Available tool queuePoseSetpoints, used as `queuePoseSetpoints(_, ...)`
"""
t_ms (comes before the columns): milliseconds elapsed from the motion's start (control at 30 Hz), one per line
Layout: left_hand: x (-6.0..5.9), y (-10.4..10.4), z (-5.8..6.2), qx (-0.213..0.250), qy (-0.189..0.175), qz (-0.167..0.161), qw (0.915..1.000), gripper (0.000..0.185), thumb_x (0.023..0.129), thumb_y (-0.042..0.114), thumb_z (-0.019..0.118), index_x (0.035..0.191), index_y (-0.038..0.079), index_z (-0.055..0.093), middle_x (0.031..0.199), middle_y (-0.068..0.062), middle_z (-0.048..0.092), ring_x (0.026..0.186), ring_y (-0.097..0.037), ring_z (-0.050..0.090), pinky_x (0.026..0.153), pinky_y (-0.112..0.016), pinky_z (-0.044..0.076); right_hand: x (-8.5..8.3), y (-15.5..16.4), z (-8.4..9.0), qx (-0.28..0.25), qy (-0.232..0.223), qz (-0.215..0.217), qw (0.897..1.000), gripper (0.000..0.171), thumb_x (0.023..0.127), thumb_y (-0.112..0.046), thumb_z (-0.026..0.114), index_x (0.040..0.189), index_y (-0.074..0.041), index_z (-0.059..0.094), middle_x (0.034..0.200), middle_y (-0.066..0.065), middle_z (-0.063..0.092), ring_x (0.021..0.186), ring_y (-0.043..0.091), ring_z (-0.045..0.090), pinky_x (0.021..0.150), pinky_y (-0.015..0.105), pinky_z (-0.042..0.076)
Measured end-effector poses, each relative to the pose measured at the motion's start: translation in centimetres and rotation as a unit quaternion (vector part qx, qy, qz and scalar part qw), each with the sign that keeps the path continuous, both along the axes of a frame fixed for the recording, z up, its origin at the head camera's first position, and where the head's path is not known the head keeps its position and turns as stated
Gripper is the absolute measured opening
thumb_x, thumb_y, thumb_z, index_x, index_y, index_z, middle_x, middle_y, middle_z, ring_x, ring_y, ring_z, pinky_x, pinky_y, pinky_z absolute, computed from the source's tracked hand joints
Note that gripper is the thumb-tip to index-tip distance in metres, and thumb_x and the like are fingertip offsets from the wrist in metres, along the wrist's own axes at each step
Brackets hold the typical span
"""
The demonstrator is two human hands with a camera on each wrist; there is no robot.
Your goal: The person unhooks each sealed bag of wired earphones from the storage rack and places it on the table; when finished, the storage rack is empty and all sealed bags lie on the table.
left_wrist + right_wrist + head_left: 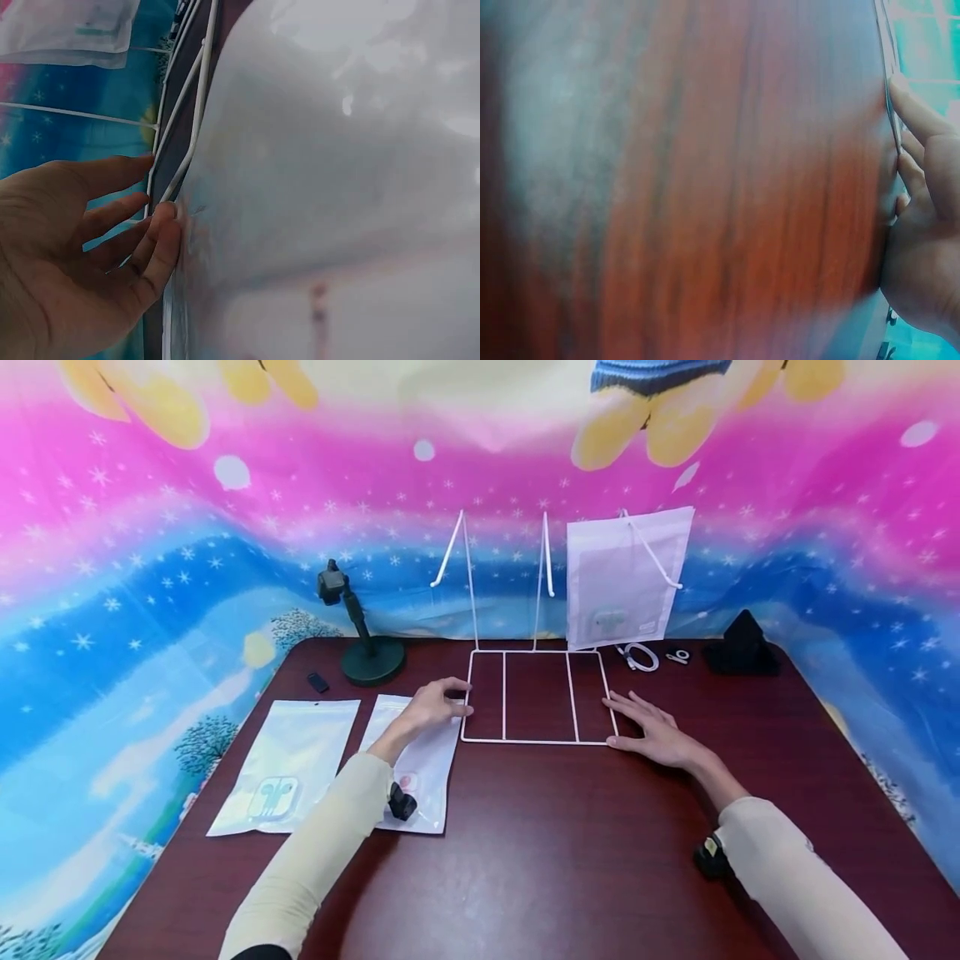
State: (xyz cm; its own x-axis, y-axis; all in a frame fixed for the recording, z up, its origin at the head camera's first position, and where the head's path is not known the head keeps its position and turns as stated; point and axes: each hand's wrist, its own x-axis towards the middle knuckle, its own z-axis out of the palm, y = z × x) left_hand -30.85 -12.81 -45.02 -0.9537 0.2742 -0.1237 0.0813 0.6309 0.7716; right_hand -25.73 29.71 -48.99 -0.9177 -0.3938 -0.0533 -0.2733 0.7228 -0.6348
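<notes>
A white wire display rack (536, 742) stands on the table, its base flat and several hooked arms rising at the back. Against the left side of that base, the left hand (431, 706) touches the wire with loosely bent fingers; the left wrist view shows its fingertips (171, 214) at the frame. The right hand (660, 735) rests by the base's right side, fingers extended along the wire. From the right arm of the rack hangs a white pouch (626, 577). A second pouch (431, 777) lies partly under the left forearm, and an earphone pouch (300, 735) lies farther left.
A dark stand with a small camera (373, 660) is at the back left, near a small black item (318, 682). Behind the rack's right side lie a coiled white cable (641, 657) and a small white item (678, 657). A black stand (742, 647) sits back right.
</notes>
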Motion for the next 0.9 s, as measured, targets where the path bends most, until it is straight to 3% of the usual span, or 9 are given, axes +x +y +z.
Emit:
queuePoseSetpoints(233,0.18,-0.28,-0.01,-0.015,-0.001,-0.035,0.9993,0.059,0.089,0.006,0.079,0.145,0.009,0.06,0.082,-0.008,0.065,0.074,-0.017,0.057,0.073,-0.028,0.045,0.15,-0.26,0.08,-0.011,0.014,0.002,1.0,0.078,0.098,-0.046,0.069,0.163,-0.016,0.037,0.172,0.013,0.021,0.158,0.042,0.002,0.114,0.074,0.003)
queuePoseSetpoints(467,0.41,-0.67,-0.31,-0.019,-0.004,-0.042,0.9989,0.063,0.09,0.008,0.08,0.149,0.01,0.057,0.084,-0.005,0.067,0.077,-0.014,0.058,0.074,-0.026,0.046,0.27,-0.33,0.11,-0.01,0.015,0.005,1.0,0.079,0.098,-0.049,0.069,0.163,-0.017,0.036,0.172,0.012,0.021,0.159,0.041,0.002,0.113,0.074,0.003)
queuePoseSetpoints(733,0.45,-0.56,-0.49,-0.037,0.032,-0.057,0.9972,0.062,0.09,0.008,0.08,0.148,0.007,0.058,0.08,-0.001,0.064,0.075,-0.011,0.055,0.083,-0.029,0.043,0.27,-0.18,-0.14,-0.012,0.022,0.003,1.0,0.08,0.097,-0.052,0.068,0.163,-0.02,0.037,0.172,0.012,0.022,0.159,0.041,0.002,0.113,0.074,0.003)
queuePoseSetpoints(900,0.43,-0.58,-0.53,-0.039,0.028,-0.053,0.9975,0.062,0.09,0.009,0.08,0.149,0.009,0.057,0.08,-0.002,0.065,0.075,-0.012,0.055,0.082,-0.03,0.044,0.21,-0.26,-0.23,-0.008,0.019,-0.005,1.0,0.08,0.097,-0.052,0.068,0.163,-0.019,0.037,0.172,0.011,0.023,0.159,0.039,0.003,0.115,0.073,0.004)
